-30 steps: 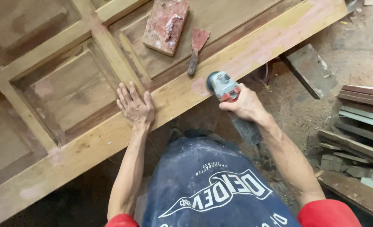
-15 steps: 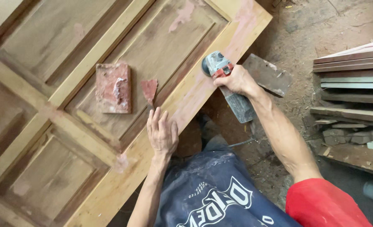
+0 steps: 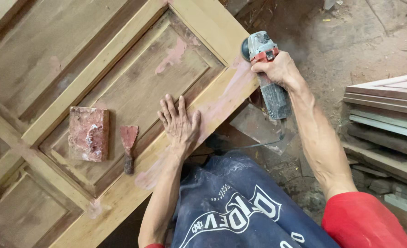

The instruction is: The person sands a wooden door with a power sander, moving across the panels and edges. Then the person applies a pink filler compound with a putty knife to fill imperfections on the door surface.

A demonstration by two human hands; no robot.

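Overhead, right hand [image 3: 279, 69] grips the angle grinder [image 3: 263, 50] at the door [image 3: 134, 87] edge, left hand [image 3: 180, 124] spread flat on it.

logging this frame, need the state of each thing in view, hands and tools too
left hand: open, flat on the door's edge rail
right hand: closed around the grinder
angle grinder: held, head at the door's corner
wooden panel door: lying flat, pink filler patches on it
putty knife: lying loose on a panel, blade smeared pink
filler board: resting flat on the same panel
stacked boards: piled flat on the floor, right
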